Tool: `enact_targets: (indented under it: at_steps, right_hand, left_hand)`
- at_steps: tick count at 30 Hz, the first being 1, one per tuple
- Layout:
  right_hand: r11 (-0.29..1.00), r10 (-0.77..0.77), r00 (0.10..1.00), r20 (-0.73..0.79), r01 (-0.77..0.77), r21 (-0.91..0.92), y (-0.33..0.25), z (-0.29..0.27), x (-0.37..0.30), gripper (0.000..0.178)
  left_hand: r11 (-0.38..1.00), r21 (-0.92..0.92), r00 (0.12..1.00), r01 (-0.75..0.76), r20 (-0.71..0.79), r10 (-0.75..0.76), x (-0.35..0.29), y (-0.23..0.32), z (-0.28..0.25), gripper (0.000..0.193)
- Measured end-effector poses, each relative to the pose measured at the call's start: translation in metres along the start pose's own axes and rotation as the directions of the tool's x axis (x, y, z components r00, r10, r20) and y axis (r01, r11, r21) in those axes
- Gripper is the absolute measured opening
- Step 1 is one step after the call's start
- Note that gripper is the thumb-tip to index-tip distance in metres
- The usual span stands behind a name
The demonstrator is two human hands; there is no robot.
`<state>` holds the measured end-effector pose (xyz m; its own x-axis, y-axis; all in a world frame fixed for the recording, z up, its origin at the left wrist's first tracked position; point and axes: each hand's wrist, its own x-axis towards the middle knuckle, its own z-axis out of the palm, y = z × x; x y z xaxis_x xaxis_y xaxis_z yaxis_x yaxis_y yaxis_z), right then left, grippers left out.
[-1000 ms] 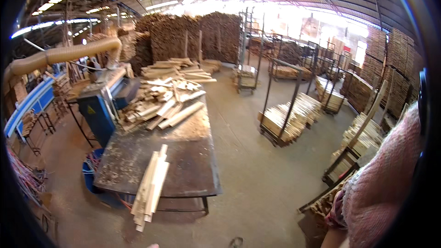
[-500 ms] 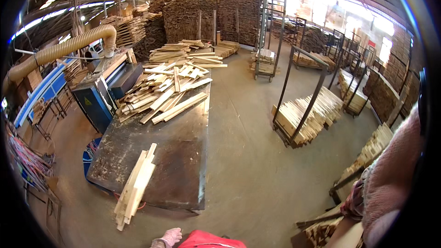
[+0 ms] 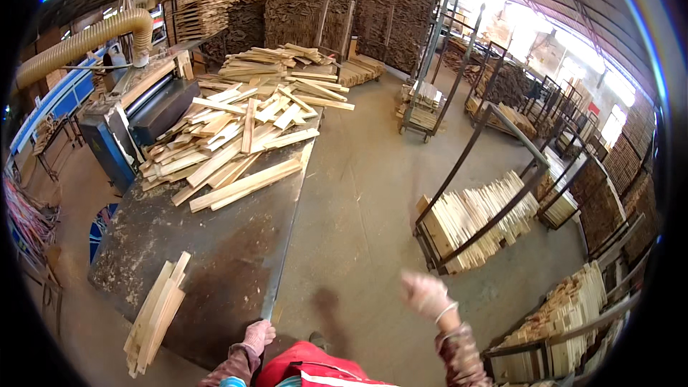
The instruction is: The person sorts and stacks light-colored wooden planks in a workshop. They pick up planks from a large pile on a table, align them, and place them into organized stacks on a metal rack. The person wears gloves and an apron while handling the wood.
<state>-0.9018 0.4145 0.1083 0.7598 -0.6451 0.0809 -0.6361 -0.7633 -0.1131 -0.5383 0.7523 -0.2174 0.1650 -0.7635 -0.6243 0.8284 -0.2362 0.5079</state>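
Note:
My left hand, in a pale glove, is at the near right corner of the dark worktable. Its fingers are curled into a fist, and nothing shows in them; whether it touches the table edge I cannot tell. Smeared by motion, my right hand hangs over the floor to the right, with a white band at the wrist. A few pale wooden strips lie together at the table's near left, their ends jutting past its edge. Farther back on the table rests a loose heap of wooden boards.
A blue machine with a ribbed yellow hose stands left of the heap. On the right is a metal-framed cart loaded with strips. Another strip stack sits at the near right. Tall wood stacks line the back.
My right arm has come down from the right rim, and its hand now shows over the floor. My left hand has moved forward to the table corner. The view has shifted; the strips look undisturbed.

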Motion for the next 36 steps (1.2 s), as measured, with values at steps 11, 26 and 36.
enact_targets:
  at_steps: [11,26,36]
  right_hand:
    - [0.492,0.347,0.359,0.867,-0.856,0.158,0.145,0.207,-0.057,0.055]
    - [0.751,0.156,0.877,0.455,-0.405,0.522,0.305,0.210,0.531,0.057]
    - [0.695,-0.307,0.768,0.562,-0.223,0.683,0.209,0.256,0.747,0.053]
  left_hand:
    - [0.934,0.352,0.909,-0.064,-0.365,0.200,0.206,0.174,0.206,0.017]
    - [0.963,0.270,0.805,-0.016,-0.567,0.172,0.391,0.282,0.322,0.033]
    - [0.954,0.108,0.303,-0.279,-0.933,0.194,0.484,0.369,0.200,0.049]
